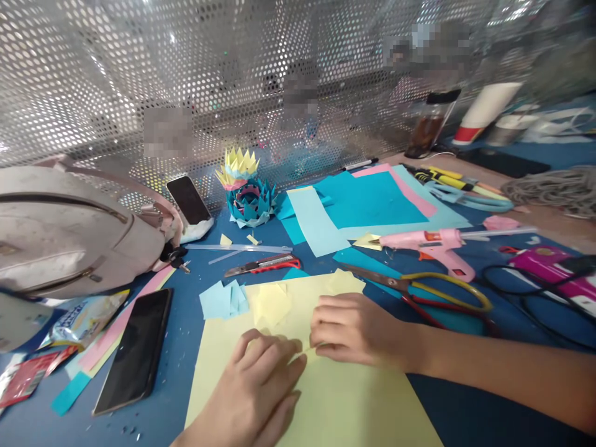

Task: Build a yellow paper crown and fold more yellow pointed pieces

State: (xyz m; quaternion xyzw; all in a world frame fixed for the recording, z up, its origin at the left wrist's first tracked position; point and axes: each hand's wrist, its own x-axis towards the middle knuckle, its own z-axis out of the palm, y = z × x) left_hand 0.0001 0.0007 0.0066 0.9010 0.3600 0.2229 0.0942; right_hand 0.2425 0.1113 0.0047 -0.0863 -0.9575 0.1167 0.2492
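A small piece of yellow paper (308, 351) is pinched where the two hands meet, near the middle of the tabletop (162, 416) from left to right and toward its near edge. Only a thin, pale, slightly blurred strip of it shows between the fingertips; its full outline is hidden. The left hand (256, 385) and the right hand (354, 326) are both narrow, fingers bent and drawn together on that piece.

Beneath them lies a large yellow sheet (344, 403), flat, plain and pale, with straight sides and a soft shadow across its right part. Along its far edge rest loose yellow squares (270, 304), overlapping and slightly askew, and at its far left corner a fanned cluster of light blue squares (223, 301) sticks out beyond the sheet.

Just past that edge, a red-handled utility knife (274, 264) lies on the tabletop; to the right are scissors (377, 277) with yellow and red handles, and a pink glue gun (440, 242). Near the back edge stands a spiky paper ornament (251, 202), its pointed rings yellow, light blue, pink and deep blue. Toward the left edge lie a dark phone (135, 347) and a pale bag (79, 223).
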